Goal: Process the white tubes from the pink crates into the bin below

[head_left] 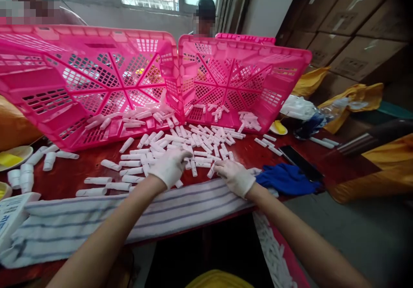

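Many small white tubes [130, 163] lie loose in a heap on the dark red table. My left hand [169, 167], in a white fingerless-looking glove, is over the near side of the heap. Its thumb and fingertips are pinched together; what they hold, if anything, is too small to make out. Another white glove covers my right hand [235, 177], which rests at the edge of the striped towel [180, 208]. Its fingers are bent and closed beside a tilted white tube [211, 170]; whether they grip anything is hidden.
Two pink plastic baskets [122, 85] lie on their sides behind the heap, tubes inside. A blue cloth [287, 179] and a phone [300, 163] lie right. A yellow block [280, 127] sits on a dish. Cartons [355, 12] are stacked behind; a person's head [206, 10] shows beyond.
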A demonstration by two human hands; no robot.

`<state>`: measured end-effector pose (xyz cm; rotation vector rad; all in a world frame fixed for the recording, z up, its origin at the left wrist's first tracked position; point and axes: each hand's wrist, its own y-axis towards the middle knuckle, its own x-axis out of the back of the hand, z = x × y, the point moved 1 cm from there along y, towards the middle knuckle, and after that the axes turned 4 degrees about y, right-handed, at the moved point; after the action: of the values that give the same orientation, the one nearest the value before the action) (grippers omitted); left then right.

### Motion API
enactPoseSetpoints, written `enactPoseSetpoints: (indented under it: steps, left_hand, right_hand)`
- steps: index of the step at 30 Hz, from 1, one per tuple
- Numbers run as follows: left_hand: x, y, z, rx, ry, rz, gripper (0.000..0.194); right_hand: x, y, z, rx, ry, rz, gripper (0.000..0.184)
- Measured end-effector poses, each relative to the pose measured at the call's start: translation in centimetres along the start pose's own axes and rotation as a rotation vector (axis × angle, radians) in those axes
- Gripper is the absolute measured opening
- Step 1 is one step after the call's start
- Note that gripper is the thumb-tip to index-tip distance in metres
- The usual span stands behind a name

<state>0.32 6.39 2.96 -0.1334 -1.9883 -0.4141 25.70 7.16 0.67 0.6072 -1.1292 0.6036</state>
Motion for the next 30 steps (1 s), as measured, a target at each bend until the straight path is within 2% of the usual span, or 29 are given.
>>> enactPoseSetpoints:
  steps: [3,5,7,9,12,14,15,16,18,20,22,24,26,28,30]
  left_hand:
    - [-2.5,-0.1,-3.3,0.010,0.052,0.044,0.023]
    - [-3.4,0.4,-4.6,-0.005,0.102,0.048,0.024]
    - [-3.8,1.4,-5.0,-0.025,0.179,0.075,0.027]
    - [-3.9,2.8,-4.8,-0.027,0.253,0.120,0.029]
    - [-4.1,4.8,-4.2,-0.046,0.270,0.197,0.021]
    - [-4.4,5.4,-3.9,-0.062,0.258,0.225,0.017]
    - [-4.4,5.5,-3.7,-0.062,0.252,0.225,0.018]
    - [-4.4,5.4,-3.6,-0.058,0.255,0.217,0.021]
    - [-4.0,4.7,-3.5,-0.029,0.207,0.133,0.029]
    - [-3.4,3.6,-3.8,0.041,-0.002,-0.041,0.029]
    - [-3.0,2.2,-4.5,0.123,-0.324,-0.185,0.028]
    - [-3.1,0.8,-5.7,0.195,-0.604,-0.196,0.029]
    - [-3.6,-0.2,-7.2,0.240,-0.781,-0.134,0.032]
    - [-4.1,-1.1,-8.5,0.265,-0.854,-0.104,0.032]
    - [-4.4,-1.8,-9.3,0.271,-0.819,-0.115,0.031]
  right_hand:
    - [0.7,-1.5,-2.0,-0.095,0.144,-0.378,0.017]
    - [1.1,-2.6,-3.0,-0.158,0.186,-0.501,0.017]
    - [1.0,-3.0,-3.2,-0.129,0.130,-0.426,0.023]
    - [0.5,-2.4,-2.5,-0.055,-0.009,-0.235,0.029]
    - [-0.4,-0.5,-1.5,-0.023,-0.195,0.016,0.031]
    - [-0.8,0.3,-1.3,-0.033,-0.205,0.065,0.032]
    - [-0.9,0.4,-1.4,-0.047,-0.163,0.049,0.031]
    - [-0.9,0.3,-1.7,-0.067,-0.084,-0.005,0.028]
    - [-0.6,-0.3,-2.2,-0.135,0.203,-0.223,0.021]
    - [0.1,-1.0,-2.3,-0.238,0.623,-0.500,0.021]
    - [1.3,-1.4,-1.6,-0.318,1.034,-0.693,0.024]
    - [2.8,-1.1,-0.2,-0.353,1.296,-0.785,0.027]
    - [4.1,-0.4,1.6,-0.359,1.414,-0.833,0.031]
    - [4.8,0.5,3.1,-0.366,1.462,-0.849,0.035]
    - [4.8,1.2,4.0,-0.371,1.465,-0.871,0.036]
